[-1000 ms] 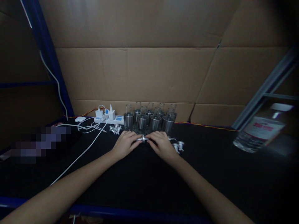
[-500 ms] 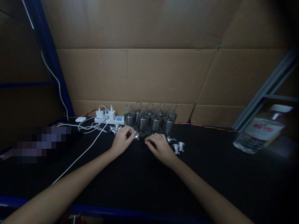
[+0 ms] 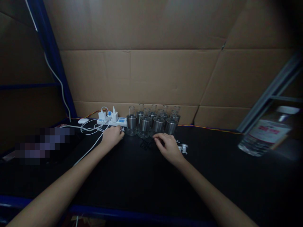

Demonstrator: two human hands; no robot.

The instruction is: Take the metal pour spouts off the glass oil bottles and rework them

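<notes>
My left hand (image 3: 112, 137) rests low over the left side of the black table, its fingers curled in. A small silvery part (image 3: 122, 130) shows at its fingertips; the rest of what lies under that hand is hidden. My right hand (image 3: 168, 147) is in front of the glass vessels, thumb and fingers drawn together; anything between them is too dark to make out. Just left of its fingertips lies a loose bunch of small black pieces (image 3: 145, 144). White and silvery fittings (image 3: 183, 148) lie beside the right hand, partly covered by it.
Several glass vessels with metal bands (image 3: 145, 123) stand grouped at the back. Left of them is a white power strip (image 3: 121, 121) with plugs and loose cables (image 3: 88, 154). A large clear bottle (image 3: 265, 134) stands right. Cardboard (image 3: 165, 75) forms the back wall.
My left hand has moved left, away from the black pieces, to where silvery parts lay. My right hand has shifted slightly right, and its fingertips are farther from the black pieces.
</notes>
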